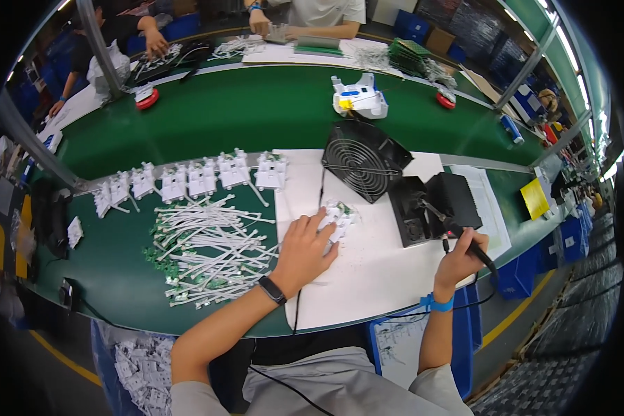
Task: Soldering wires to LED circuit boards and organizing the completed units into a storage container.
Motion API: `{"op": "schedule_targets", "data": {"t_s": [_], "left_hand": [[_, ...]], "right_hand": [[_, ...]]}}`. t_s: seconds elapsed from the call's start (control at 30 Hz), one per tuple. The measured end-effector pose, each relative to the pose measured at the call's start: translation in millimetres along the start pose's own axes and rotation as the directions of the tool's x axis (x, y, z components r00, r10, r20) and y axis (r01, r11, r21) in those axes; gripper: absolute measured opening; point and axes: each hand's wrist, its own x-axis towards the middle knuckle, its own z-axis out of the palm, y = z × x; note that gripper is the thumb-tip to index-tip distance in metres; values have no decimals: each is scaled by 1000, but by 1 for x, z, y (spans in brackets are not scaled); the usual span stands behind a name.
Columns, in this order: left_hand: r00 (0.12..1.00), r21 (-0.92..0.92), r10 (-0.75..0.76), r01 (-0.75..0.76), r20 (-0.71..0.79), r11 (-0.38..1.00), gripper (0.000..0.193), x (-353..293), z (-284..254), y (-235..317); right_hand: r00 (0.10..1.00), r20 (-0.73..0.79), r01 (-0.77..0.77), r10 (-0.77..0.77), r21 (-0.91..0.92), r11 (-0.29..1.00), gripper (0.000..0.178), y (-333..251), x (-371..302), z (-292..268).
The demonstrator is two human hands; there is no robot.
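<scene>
On the white work sheet (367, 291), my left hand (304, 253) holds down a white plastic housing (341, 216) with a small green circuit board in it. Part of the housing is hidden under the fingers. My right hand (460, 262) grips a soldering iron (455, 227) by its handle. The iron's tip end reaches to the black soldering iron stand (409, 216). Left of the sheet lies a pile of white cables (211, 243) with green boards at their ends. Behind the pile stands a row of similar white housings (201, 179).
A black fan (357, 163) sits behind the sheet, beside a black box (454, 197). Farther back runs a green conveyor belt (243, 104) carrying a white plastic shell (360, 96). Two other people work across it. A blue bin (468, 347) stands below the table edge.
</scene>
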Motion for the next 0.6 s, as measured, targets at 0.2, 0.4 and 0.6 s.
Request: {"op": "schedule_targets", "data": {"t_s": [0.2,0.4,0.6], "left_hand": [[999,-7,21,-21,-28,1000,32,0,7,0],[1000,-10,24,-24,-19,1000,32,-2,4,-2],[999,-28,28,-29,-45,999,31,-3,0,-5]], "right_hand": [[970,232,-51,76,-111,992,21,15,7,24],[912,396,-60,105,-124,990,17,33,4,46],[823,424,-389,379,-66,919,16,10,3,48]]}}
